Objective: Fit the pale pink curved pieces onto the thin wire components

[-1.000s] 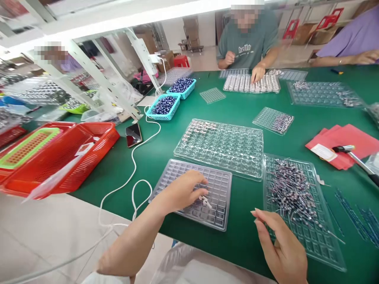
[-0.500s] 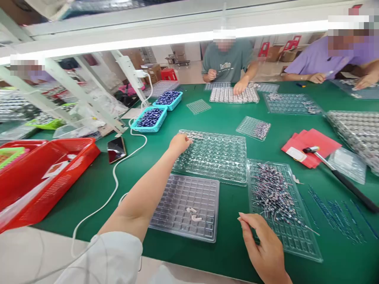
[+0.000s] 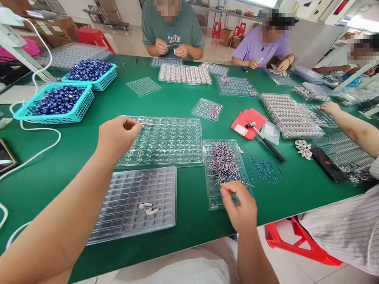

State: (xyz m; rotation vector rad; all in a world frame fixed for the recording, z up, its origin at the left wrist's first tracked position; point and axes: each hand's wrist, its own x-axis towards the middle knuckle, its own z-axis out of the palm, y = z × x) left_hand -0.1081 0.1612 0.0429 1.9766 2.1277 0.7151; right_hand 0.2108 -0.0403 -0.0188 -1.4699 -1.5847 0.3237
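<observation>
My left hand (image 3: pixel 117 136) is over the upper left corner of a clear plastic tray (image 3: pixel 174 142) with round pockets. Its fingers are curled to a pinch beside a few small white parts (image 3: pixel 145 122); whatever is between the fingertips is hidden. At the near edge of a heap of small wired parts (image 3: pixel 223 159), my right hand (image 3: pixel 240 207) has thumb and fingertips pressed together. What it grips is too small to name. The heap lies on another clear tray (image 3: pixel 214 203). Two white earbud shells (image 3: pixel 151 212) rest on a grey compartment tray (image 3: pixel 130 221) nearest me.
Blue baskets (image 3: pixel 78 114) of dark shiny parts stand left, by a white cable (image 3: pixel 56 138). Right lie red bags (image 3: pixel 251 116), a black-handled hammer (image 3: pixel 271 148) and blue twisted strands (image 3: pixel 265 171). A co-worker's arm (image 3: pixel 358 130) reaches in from the right; others sit opposite.
The view has swung to the right, bringing a neighbour's arm into sight. My right hand has moved forward to the heap of wired parts. My left hand stays at the clear tray's corner.
</observation>
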